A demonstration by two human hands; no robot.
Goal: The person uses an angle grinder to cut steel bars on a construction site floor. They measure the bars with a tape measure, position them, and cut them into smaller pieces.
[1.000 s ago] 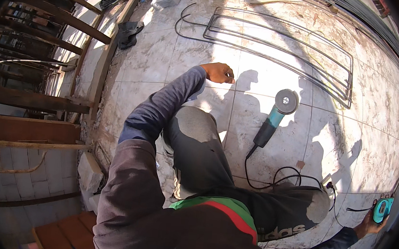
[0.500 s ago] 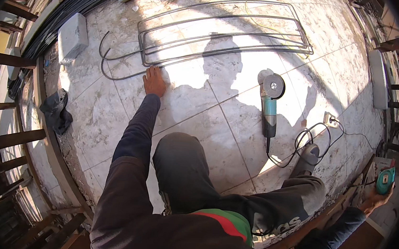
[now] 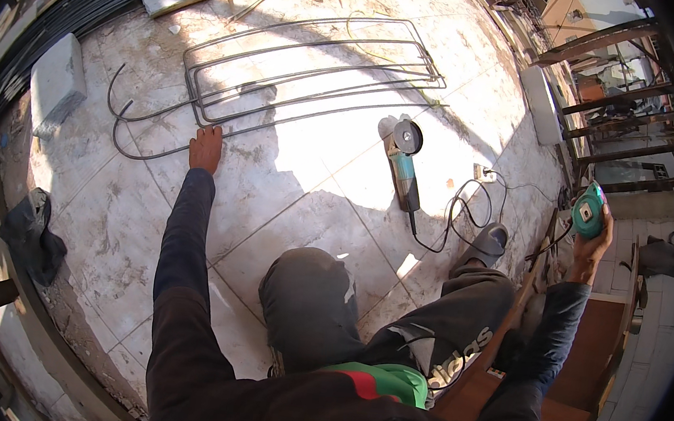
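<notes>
On the pale tiled floor, my left hand (image 3: pixel 206 149) is closed over a long steel rod (image 3: pixel 293 117) whose near-left end bends into a hook. Just beyond it lie bent steel rods forming long rectangular frames (image 3: pixel 317 42); another curved rod end (image 3: pixel 147 115) sits beside the hook. Far to the right, my right hand (image 3: pixel 593 247) grips what looks like a rounded green tape measure (image 3: pixel 588 212) with a pale square patch, held up off the floor. A dark strip or cord runs down from near it. An angle grinder (image 3: pixel 405 164) rests between my hands, untouched.
The grinder's black cable (image 3: pixel 449 221) loops toward a white socket block (image 3: pixel 484 173) by my right foot (image 3: pixel 490 240). White blocks (image 3: pixel 58 86) and bundled dark rods (image 3: pixel 101 5) line the left. A dark bag (image 3: pixel 32 238) lies left; wooden bars (image 3: pixel 631 101) stand right.
The hooked rod's straight length now lies apart from the frames, nearer me, with my left hand still on it. My right hand has lifted the tape measure upward. The view has turned right.
</notes>
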